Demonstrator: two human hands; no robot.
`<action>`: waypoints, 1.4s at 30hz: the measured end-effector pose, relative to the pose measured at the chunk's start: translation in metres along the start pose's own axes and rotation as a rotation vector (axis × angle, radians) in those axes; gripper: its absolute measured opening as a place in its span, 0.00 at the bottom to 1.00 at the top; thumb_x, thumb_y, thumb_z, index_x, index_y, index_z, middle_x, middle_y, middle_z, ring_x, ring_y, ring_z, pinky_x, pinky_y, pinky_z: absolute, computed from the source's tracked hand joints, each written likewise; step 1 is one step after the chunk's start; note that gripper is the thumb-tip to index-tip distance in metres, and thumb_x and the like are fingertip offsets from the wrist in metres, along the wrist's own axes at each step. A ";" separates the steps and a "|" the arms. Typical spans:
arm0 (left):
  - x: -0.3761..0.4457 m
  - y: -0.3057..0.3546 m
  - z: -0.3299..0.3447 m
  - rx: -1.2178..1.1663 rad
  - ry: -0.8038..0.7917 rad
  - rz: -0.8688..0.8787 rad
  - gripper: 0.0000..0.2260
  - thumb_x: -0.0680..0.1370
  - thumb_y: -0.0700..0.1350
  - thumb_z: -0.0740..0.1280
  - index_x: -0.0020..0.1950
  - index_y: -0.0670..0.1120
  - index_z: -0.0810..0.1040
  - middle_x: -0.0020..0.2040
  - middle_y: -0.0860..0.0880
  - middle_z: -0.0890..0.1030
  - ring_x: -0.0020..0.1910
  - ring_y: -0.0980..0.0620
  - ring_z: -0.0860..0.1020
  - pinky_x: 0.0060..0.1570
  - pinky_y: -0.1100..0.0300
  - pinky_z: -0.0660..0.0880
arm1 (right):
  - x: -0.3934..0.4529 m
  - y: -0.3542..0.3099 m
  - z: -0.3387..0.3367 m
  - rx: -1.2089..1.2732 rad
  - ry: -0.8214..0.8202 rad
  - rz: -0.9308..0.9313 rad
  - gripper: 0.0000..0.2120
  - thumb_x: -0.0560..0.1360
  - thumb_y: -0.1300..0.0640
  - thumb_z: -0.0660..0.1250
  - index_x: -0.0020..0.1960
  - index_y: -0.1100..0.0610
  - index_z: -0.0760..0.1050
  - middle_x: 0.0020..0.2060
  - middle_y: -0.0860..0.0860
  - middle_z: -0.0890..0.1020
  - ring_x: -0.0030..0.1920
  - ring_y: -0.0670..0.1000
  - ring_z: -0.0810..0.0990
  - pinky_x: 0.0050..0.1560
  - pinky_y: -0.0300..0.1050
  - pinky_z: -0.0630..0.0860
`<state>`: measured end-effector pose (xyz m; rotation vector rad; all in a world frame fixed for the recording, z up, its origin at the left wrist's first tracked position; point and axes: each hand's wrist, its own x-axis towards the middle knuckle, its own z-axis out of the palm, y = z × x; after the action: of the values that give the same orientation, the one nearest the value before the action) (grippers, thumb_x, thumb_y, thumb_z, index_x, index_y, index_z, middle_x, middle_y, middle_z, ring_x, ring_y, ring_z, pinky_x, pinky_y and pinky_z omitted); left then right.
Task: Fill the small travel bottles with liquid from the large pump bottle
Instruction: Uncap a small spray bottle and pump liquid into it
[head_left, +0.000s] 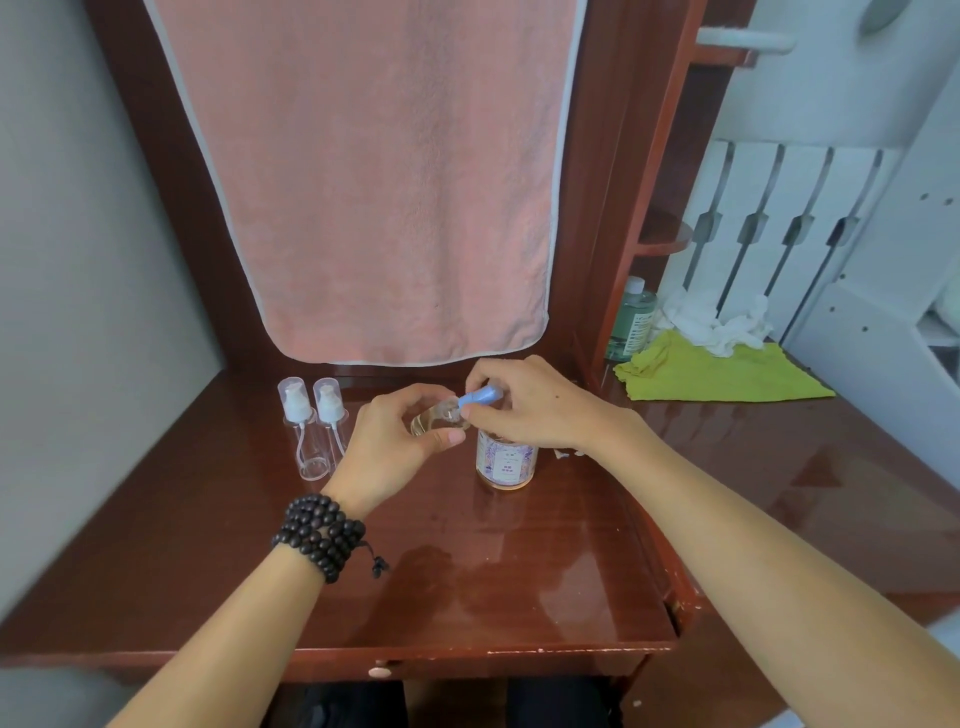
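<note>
The large pump bottle (505, 462), clear with a purple patterned label and pale liquid, stands on the red-brown table (467, 582). Its blue pump head (478, 397) is held by my right hand (535, 405), fingers curled over it. My left hand (400, 447) grips a small clear travel bottle (435, 420), tilted, its open mouth right at the blue nozzle; pale liquid shows inside. Two more small travel bottles (317, 426) with white pump tops and clear caps stand upright together, left of my hands.
A pink towel (374, 176) hangs over the mirror frame behind the table. At the right lie a yellow-green cloth (722, 374), crumpled white tissues (717, 322) and a green-tinted bottle (631, 322). A drawer knob (380, 671) sits at the front edge.
</note>
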<state>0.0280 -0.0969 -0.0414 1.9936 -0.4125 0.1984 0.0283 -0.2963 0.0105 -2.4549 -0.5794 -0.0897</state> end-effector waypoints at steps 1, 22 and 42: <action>0.000 0.001 0.000 0.004 0.002 0.003 0.15 0.70 0.45 0.78 0.54 0.55 0.82 0.49 0.59 0.85 0.52 0.58 0.82 0.58 0.48 0.78 | 0.000 0.000 0.002 0.045 0.019 -0.021 0.08 0.79 0.52 0.69 0.46 0.55 0.77 0.32 0.51 0.83 0.31 0.52 0.79 0.33 0.50 0.76; -0.014 -0.003 -0.010 0.287 0.137 0.076 0.18 0.70 0.48 0.78 0.58 0.51 0.81 0.45 0.62 0.77 0.49 0.60 0.74 0.50 0.70 0.69 | 0.009 -0.002 0.032 0.353 -0.018 0.125 0.10 0.81 0.51 0.68 0.49 0.59 0.76 0.34 0.51 0.85 0.30 0.47 0.81 0.42 0.45 0.78; -0.058 -0.057 -0.140 -0.125 0.591 -0.082 0.13 0.76 0.38 0.67 0.55 0.54 0.78 0.43 0.52 0.83 0.47 0.47 0.82 0.53 0.40 0.79 | 0.115 -0.005 0.113 -0.090 -0.229 0.072 0.06 0.78 0.51 0.71 0.46 0.54 0.79 0.35 0.48 0.80 0.36 0.50 0.80 0.43 0.46 0.78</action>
<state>0.0015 0.0632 -0.0455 1.7240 0.0364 0.6705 0.1217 -0.1833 -0.0557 -2.5905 -0.5945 0.2017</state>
